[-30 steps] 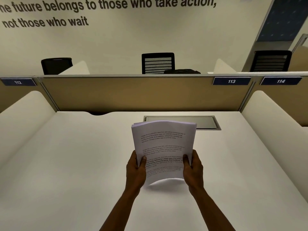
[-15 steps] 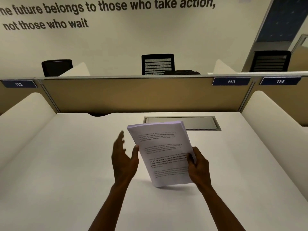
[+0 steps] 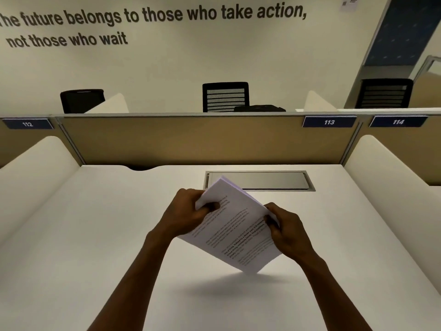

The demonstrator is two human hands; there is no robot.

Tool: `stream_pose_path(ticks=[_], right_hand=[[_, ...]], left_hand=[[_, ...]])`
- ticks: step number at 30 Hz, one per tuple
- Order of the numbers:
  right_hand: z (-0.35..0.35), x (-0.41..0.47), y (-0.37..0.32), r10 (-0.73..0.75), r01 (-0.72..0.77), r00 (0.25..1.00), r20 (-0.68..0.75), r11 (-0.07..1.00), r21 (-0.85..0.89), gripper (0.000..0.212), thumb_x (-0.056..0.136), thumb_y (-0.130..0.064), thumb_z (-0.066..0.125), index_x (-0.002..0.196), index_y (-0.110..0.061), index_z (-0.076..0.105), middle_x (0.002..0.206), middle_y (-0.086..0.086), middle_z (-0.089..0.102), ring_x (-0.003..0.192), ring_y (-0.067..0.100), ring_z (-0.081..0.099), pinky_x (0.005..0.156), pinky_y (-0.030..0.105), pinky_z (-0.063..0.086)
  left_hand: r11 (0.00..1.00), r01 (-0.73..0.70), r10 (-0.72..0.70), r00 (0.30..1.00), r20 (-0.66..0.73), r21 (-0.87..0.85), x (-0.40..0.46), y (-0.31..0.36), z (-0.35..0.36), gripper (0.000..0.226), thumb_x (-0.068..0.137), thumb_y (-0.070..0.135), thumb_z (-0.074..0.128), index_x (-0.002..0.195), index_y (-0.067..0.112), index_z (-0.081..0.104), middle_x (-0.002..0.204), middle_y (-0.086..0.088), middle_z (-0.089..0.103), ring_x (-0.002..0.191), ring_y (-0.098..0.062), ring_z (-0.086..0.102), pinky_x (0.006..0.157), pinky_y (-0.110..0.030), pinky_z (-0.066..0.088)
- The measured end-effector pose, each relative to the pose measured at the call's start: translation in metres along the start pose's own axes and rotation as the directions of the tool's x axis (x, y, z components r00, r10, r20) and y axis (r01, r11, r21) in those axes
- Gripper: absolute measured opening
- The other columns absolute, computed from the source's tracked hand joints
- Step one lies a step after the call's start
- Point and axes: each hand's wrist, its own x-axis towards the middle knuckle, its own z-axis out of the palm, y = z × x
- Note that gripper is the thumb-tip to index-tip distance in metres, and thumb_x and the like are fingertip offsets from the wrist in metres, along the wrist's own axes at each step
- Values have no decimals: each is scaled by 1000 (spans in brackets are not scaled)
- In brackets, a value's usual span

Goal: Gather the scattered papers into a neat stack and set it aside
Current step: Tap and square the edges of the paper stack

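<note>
My left hand (image 3: 188,211) and right hand (image 3: 287,229) both clamp the stack of papers (image 3: 235,226), which I hold in the air above the white surface (image 3: 95,235), tilted so that one corner points down toward the surface and another points up toward the grey hatch (image 3: 259,180) set into it near the back. The left hand pinches the upper left edge, thumb on the printed face and fingers behind; the right hand pinches the right edge in the same way. No loose sheets lie on the surface within view, so I judge the gathering done and the squaring of the edges to be the step in hand. To do it well, I should turn the stack until one edge lies level, ease both grips enough that the sheets can slide against one another, and tap that edge on the surface until it is flush, then repeat on the neighbouring edge. A grip that is too tight would hold the offsets in place; one that is too loose would let the sheets fan out or slip from the lower corner. The top edges show a slight stagger. The bare area to either side offers room for setting the stack down flat.
</note>
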Motion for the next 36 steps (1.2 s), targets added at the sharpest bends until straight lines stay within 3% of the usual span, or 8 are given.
stream_pose_path(ticks=[3,6,10,16,19,25,32,36], right_hand=[[-12,-1,9,22,-22,1000,-9,999,40,20,89,-40,59,107,-32,62,96,-17,69,84,3,64,67,20,52],[-27,-1,30,199,-192,978,-55,975,109,62,72,-52,76,126,-34,54,112,-16,63,99,3,59,82,21,52],[-24,-4,46,412,-362,909,62,709,605,90,65,-37,87,141,-29,39,133,-4,57,120,17,55,101,42,46],[4,-18,36,399,-356,905,146,526,772,42,74,-14,79,114,-13,66,111,8,73,106,29,67,75,29,59],[13,-19,35,450,-355,890,79,571,740,28,85,-1,67,110,-13,67,104,5,75,96,27,71,71,30,59],[30,-28,43,457,-362,890,-7,714,599,26,87,-12,68,102,-33,65,101,-4,74,91,14,70,75,29,59],[55,-41,61,516,-429,857,10,701,569,26,91,-10,64,115,-20,60,108,3,71,101,23,67,78,30,59],[56,-39,61,509,-410,860,-28,723,556,26,91,-12,63,116,-20,59,107,1,70,98,20,67,78,27,58]], left_hand=[[996,-25,19,997,-69,-89,-9,-8,8,16,88,28,65,78,38,71,69,15,73,66,-9,69,56,-15,49],[982,-25,-1,990,-140,-189,-15,-17,5,13,88,31,61,80,31,72,68,23,71,65,-6,69,56,-13,48],[947,42,-100,980,-170,-319,-18,-31,3,18,87,38,59,85,27,73,77,15,75,67,-12,71,57,-17,52],[847,181,-285,948,-139,-500,-25,-52,20,30,85,43,58,94,19,73,83,3,76,68,-16,71,56,-22,54],[784,237,-368,922,-123,-573,-34,-68,30,32,87,42,64,93,12,74,86,-6,76,72,-18,71,61,-28,55],[716,313,-473,875,-105,-624,-54,-97,57,19,91,26,66,95,9,73,87,-4,78,79,-17,73,63,-24,56],[703,344,-519,847,-117,-623,-58,-118,78,19,91,21,68,108,14,71,102,-7,77,97,-26,72,78,-36,59],[737,330,-508,846,-161,-590,-59,-117,80,15,93,19,65,106,15,70,100,-6,76,92,-23,72,72,-28,57]])
